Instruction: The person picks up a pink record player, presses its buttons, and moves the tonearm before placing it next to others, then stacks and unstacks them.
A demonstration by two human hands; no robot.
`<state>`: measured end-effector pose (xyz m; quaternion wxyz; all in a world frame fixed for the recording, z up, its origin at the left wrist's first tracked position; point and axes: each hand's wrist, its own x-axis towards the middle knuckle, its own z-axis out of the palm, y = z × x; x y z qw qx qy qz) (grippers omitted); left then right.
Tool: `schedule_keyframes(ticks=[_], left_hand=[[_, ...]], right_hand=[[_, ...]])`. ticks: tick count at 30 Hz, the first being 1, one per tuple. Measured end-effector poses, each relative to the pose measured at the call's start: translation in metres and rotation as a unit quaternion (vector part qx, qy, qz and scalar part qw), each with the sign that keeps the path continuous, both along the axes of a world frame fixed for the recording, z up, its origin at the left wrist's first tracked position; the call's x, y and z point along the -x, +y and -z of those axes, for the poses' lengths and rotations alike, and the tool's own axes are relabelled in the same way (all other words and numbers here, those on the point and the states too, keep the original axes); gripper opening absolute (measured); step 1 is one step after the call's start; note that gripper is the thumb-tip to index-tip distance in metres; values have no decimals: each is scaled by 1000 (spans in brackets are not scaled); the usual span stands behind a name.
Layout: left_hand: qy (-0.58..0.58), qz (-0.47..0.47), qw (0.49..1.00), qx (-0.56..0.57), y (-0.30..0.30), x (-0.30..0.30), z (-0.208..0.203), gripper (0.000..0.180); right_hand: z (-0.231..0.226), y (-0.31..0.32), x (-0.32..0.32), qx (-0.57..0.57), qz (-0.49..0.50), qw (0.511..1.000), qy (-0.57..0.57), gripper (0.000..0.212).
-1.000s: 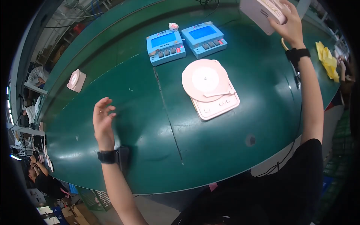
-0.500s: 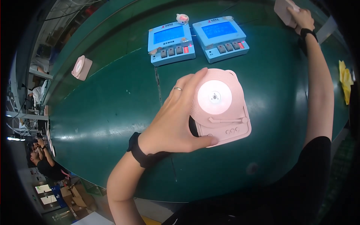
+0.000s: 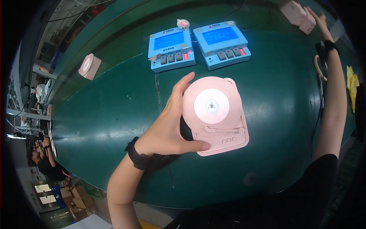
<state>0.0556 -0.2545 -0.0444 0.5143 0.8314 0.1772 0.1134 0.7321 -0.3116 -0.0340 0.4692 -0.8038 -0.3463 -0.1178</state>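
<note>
My left hand (image 3: 167,126) is closed on a small pink device shaped like a record player (image 3: 223,139), thumb on its near left corner and fingers along the left edge. A ridged disc with a white centre, a little tone arm and round buttons face up on it. At the far right my right hand (image 3: 320,22) has its fingers stretched out beside two pink boxy devices (image 3: 291,12), the nearer one (image 3: 308,25) right by the fingers. The hand looks slightly blurred there.
Two light-blue testers with lit screens, a left one (image 3: 171,57) and a right one (image 3: 225,45), stand ahead on the green table (image 3: 106,110). A small plush-like figure (image 3: 183,24) tops the left tester. Another pink record-player device (image 3: 90,66) lies far left. Yellow cloth (image 3: 352,89) is at right.
My right hand has let go of the pink device at the far right and moved right, its fingers now extended. The left hand's device has shifted slightly left and nearer.
</note>
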Motion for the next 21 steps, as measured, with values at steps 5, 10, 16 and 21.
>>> schedule_keyframes(ticks=[5, 10, 16, 21], left_hand=[[-24, 22, 999, 4, -8, -6, -6, 124], [-14, 0, 999, -43, -11, 14, -11, 126], [-18, -13, 1000, 14, -10, 8, 4, 130], [-26, -27, 999, -12, -9, 8, 12, 127]], right_hand=[[-51, -78, 188, 67, -187, 980, 27, 68], [-83, -126, 407, 279, -532, 798, -54, 62], [-47, -149, 488, 200, -819, 519, 141, 35], [-3, -127, 509, 80, -806, 508, 293, 33]])
